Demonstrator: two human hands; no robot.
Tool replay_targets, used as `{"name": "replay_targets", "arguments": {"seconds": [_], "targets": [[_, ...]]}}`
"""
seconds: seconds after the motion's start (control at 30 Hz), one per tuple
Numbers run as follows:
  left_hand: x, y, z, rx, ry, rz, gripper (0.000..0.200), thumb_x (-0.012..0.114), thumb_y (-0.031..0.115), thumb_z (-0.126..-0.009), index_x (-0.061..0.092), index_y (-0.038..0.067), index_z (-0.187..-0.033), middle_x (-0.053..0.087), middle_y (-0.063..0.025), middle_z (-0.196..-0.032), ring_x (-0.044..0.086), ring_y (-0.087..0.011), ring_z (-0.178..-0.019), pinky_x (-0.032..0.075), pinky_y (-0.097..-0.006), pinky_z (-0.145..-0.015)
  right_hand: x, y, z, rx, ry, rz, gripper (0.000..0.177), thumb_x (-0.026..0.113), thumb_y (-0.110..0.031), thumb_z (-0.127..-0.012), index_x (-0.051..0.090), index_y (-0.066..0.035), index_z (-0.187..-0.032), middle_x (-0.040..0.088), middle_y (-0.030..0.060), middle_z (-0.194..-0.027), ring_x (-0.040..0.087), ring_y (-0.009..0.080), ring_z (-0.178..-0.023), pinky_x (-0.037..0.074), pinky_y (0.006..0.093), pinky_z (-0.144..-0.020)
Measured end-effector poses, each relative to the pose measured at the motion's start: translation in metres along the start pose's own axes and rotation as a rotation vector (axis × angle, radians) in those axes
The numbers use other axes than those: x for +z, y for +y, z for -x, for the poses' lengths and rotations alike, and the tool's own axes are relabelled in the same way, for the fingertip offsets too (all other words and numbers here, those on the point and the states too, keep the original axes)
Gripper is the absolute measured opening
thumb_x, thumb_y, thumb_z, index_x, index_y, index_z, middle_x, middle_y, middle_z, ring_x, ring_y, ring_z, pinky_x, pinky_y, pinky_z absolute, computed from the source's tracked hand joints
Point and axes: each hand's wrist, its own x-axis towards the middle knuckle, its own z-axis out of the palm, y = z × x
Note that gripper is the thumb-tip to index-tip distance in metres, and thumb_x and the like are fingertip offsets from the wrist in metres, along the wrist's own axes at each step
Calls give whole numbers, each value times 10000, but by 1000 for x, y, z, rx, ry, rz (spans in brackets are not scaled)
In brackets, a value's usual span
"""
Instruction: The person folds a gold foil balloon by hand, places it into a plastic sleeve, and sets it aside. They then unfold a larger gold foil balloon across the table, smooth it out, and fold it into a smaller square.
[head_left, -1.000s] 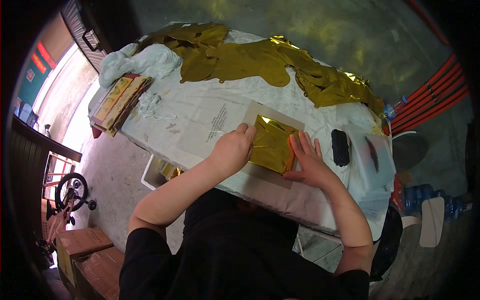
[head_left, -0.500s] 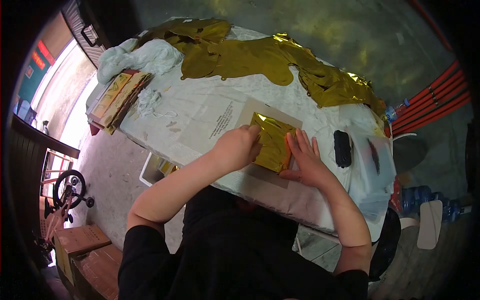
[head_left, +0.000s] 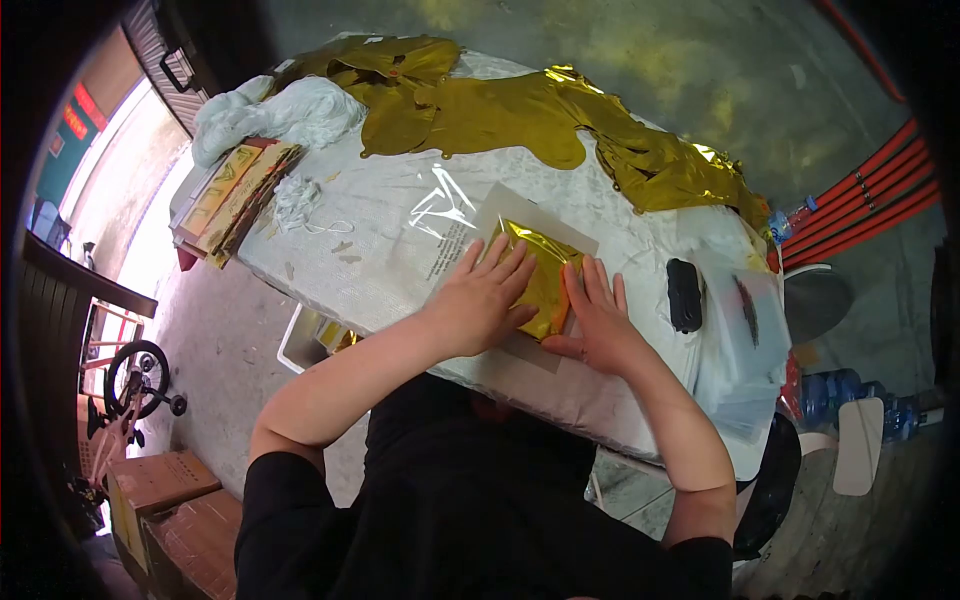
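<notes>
A folded gold foil piece (head_left: 547, 285) lies on a grey card (head_left: 540, 222) at the table's near side. My left hand (head_left: 482, 300) is spread with its fingers over the foil's left edge. Along the right edge rests my right hand (head_left: 602, 322), fingers apart. Beneath the card, a clear plastic bag with printed text (head_left: 440, 262) spreads out to the left. More gold foil (head_left: 500, 118) lies flat and crumpled across the table's far side.
White string bundles (head_left: 315, 112) and stacked cardboard pieces (head_left: 232, 200) are at the far left of the table (head_left: 330, 265). A black object (head_left: 685, 296) and a stack of clear bags (head_left: 740, 340) lie on the right. Cardboard boxes (head_left: 185, 500) stand on the floor.
My left hand has opened from a closed shape and now lies flat on the foil. The foil and card have shifted slightly left, and the clear bag shows bright creases.
</notes>
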Motion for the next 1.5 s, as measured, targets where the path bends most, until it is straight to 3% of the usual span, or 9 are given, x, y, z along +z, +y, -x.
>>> {"name": "replay_targets", "arguments": {"seconds": [0.13,0.2,0.3,0.5,0.57,0.77,1.0,1.5], "targets": [[-8,-3,-6,-25,-23,37,573,530,322,-892,371,26,-1355,316,-166,-1440,217,-329,-1373,167,-473,-1107,0,-1,0,1,19,3,1075,624,-619,-726,105,-27,-1459,55,264,-1497,7,350,-1413,-6,511,-1110],[-17,-12,-11,-82,-81,216,563,535,319,-891,378,42,-1355,312,-156,-1445,219,-322,-1374,179,-496,-1097,-1,-1,2,19,13,16,1080,617,-630,-726,103,-25,-1459,53,261,-1499,5,347,-1414,-8,517,-1108],[-18,-21,-8,-9,-98,-20,567,537,326,-891,375,57,-1364,302,-147,-1454,207,-308,-1381,174,-525,-1091,-1,-1,5,23,24,-23,1084,602,-647,-726,101,-23,-1458,47,255,-1502,0,338,-1416,-18,523,-1105],[-8,-21,-2,58,-10,-16,597,529,389,-888,375,73,-1371,293,-127,-1464,184,-305,-1389,152,-532,-1096,-4,-5,10,55,-12,-17,1089,614,-639,-722,100,-24,-1458,42,255,-1503,0,328,-1417,-33,523,-1102],[-6,-19,-3,54,-29,-24,613,528,407,-885,371,75,-1375,289,-125,-1467,185,-304,-1389,151,-524,-1099,-5,-5,13,58,4,-41,1068,689,-529,-721,108,-18,-1457,57,247,-1506,5,320,-1420,-23,485,-1112],[-7,-19,-3,35,-84,-48,657,530,446,-874,352,77,-1387,271,-123,-1478,183,-295,-1391,142,-507,-1107,-5,7,17,16,72,-223,1001,721,-407,-739,140,-6,-1449,108,235,-1504,37,312,-1420,-14,467,-1118],[-16,-26,-1,12,-26,7,697,529,447,-875,291,76,-1416,243,-125,-1490,149,-292,-1403,101,-507,-1116,-6,3,20,-15,56,-114,990,703,-419,-754,139,14,-1443,104,236,-1504,53,314,-1418,-22,465,-1119],[-12,-26,-7,97,-91,-39,684,511,456,-880,336,27,-1384,275,-138,-1473,166,-287,-1398,97,-514,-1114,-2,-7,6,-46,39,-23,978,657,-462,-783,119,20,-1442,84,223,-1510,49,311,-1418,-23,483,-1119]]}}
